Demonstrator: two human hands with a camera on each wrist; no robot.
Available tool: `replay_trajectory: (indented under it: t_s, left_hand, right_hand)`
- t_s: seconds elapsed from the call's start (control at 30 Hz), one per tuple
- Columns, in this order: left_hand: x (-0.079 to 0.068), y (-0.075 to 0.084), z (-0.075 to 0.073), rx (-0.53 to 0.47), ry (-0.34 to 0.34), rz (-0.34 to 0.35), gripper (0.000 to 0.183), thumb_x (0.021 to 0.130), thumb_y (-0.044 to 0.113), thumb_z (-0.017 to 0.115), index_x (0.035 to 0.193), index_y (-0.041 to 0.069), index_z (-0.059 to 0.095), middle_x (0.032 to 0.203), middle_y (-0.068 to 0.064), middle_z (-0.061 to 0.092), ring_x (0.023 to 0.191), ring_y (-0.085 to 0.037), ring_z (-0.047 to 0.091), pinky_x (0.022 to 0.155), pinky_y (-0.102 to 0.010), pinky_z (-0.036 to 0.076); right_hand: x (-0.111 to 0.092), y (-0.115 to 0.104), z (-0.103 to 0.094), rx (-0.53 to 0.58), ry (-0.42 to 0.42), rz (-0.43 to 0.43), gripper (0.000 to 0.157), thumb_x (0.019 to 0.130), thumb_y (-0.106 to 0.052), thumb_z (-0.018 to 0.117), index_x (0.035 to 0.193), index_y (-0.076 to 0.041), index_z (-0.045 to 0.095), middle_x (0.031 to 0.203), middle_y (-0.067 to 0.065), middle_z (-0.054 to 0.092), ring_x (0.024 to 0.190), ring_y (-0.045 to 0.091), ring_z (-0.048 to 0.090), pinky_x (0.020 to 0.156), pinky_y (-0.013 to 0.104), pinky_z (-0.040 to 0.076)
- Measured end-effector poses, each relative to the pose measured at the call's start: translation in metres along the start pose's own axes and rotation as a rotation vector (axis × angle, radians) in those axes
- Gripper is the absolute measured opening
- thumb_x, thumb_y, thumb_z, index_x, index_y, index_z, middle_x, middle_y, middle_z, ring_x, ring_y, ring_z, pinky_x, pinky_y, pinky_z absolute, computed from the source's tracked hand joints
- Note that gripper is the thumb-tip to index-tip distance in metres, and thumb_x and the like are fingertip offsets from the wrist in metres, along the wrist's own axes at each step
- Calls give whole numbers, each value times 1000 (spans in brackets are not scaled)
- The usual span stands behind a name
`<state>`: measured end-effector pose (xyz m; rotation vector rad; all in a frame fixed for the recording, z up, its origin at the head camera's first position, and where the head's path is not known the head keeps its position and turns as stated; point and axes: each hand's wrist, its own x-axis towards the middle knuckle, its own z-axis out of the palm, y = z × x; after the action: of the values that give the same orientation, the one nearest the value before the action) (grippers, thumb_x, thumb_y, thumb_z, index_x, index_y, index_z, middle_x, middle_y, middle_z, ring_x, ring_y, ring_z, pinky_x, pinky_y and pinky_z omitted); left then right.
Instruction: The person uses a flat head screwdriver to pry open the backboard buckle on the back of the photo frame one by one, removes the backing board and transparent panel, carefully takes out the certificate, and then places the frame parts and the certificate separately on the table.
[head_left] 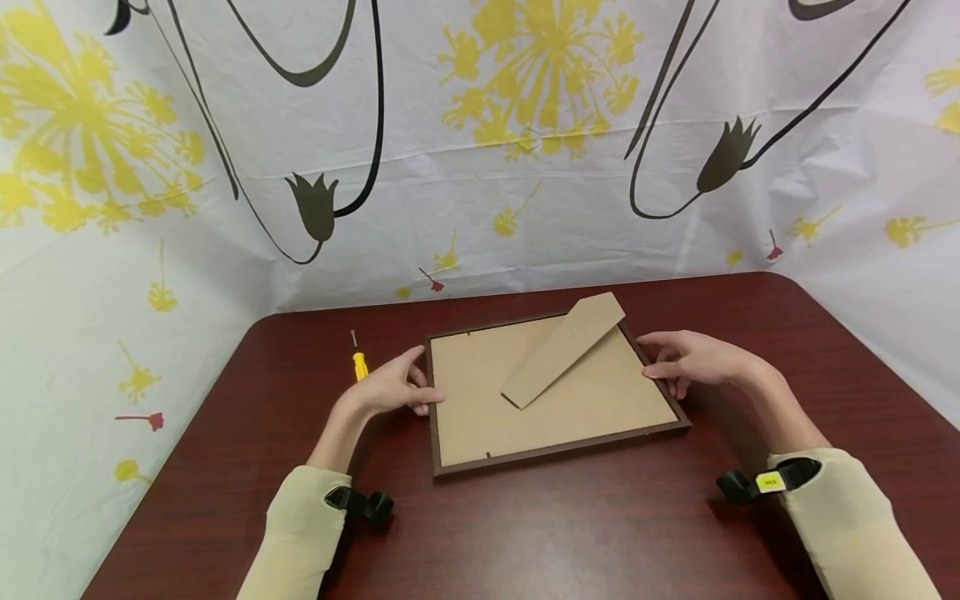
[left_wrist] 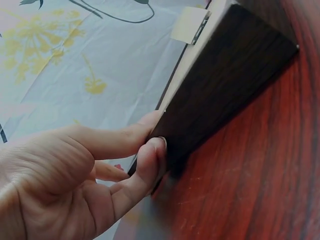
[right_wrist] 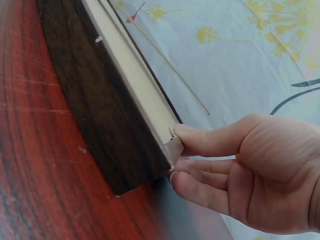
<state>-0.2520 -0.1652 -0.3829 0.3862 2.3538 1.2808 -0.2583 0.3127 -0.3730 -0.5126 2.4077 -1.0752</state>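
A dark brown picture frame point(head_left: 562, 447) lies back side up, its tan backing board point(head_left: 465, 417) facing me. A tan easel stand point(head_left: 564, 350) slants across the board, its wide end reaching past the far right corner. My left hand point(head_left: 386, 387) grips the left side, thumb on top and fingers at the outer edge; in the left wrist view the dark wood side point(left_wrist: 215, 85) shows beside the fingers. On the opposite side, my right hand point(head_left: 705, 358) pinches the edge, thumb uppermost. Whether the frame is fully down on the table cannot be told.
A yellow-handled screwdriver point(head_left: 360, 365) lies on the dark red table point(head_left: 585, 533), just beyond my left hand. White patterned sheeting point(head_left: 465, 200) hangs behind the table and along its sides. Black straps point(head_left: 360, 504) sit on both wrists.
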Motion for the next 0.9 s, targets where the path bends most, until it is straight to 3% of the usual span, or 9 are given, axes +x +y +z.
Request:
replay_trajectory:
  t_s: [0.13,0.27,0.43,0.5,0.6,0.77,0.83,0.9]
  left_hand:
    - [0,1,0,38,16,3,95,95,18,73,158,-7,6,105,-19,57,73,-19,68,88,-40,55]
    - [5,-2,2,67,83,35,84,100,19,67,157,-8,12,106,-21,59,74,-21,68,81,-38,57]
    - [9,-4,4,80,154,67,76,101,16,64,155,-10,17,123,-29,52,76,-24,68,76,-39,58]
    - [8,-4,4,76,160,68,75,101,15,64,155,-10,17,127,-31,50,77,-25,68,77,-40,58]
    - [9,-5,5,73,154,66,75,102,14,63,156,-10,17,129,-32,48,78,-27,69,78,-40,58]
    - [10,-5,5,83,146,73,74,103,14,62,156,-10,16,131,-32,48,79,-26,69,80,-40,58]
    - [10,-4,5,85,146,75,74,103,14,61,156,-10,16,131,-32,48,79,-26,69,81,-41,58]
    - [9,-3,5,87,148,70,73,103,13,61,156,-10,16,132,-32,47,79,-27,69,81,-41,58]
  right_hand:
    - [1,1,0,-12,25,3,68,99,-14,65,148,16,29,82,10,63,63,28,64,60,39,58]
    - [0,0,0,-20,13,20,71,99,-17,65,150,15,27,86,10,63,66,27,65,63,39,58]
    - [-2,-3,-1,-13,-35,30,78,98,-18,68,151,15,22,91,11,63,71,27,66,67,39,59]
    - [-1,-4,-1,-34,-11,10,78,97,-18,69,151,14,24,94,12,64,73,27,67,68,38,58]
    - [3,-7,1,-143,117,-67,71,96,-19,71,149,10,34,101,14,66,84,26,67,73,38,56]
    - [13,-16,10,-289,430,-263,45,95,-8,69,135,5,55,120,20,63,108,34,61,90,47,48]
    - [16,-21,14,-335,491,-334,38,94,-2,68,130,6,59,128,23,59,117,39,56,97,52,43]
    - [20,-25,19,-398,500,-365,36,96,-4,67,130,5,61,134,24,57,126,42,51,103,55,38]
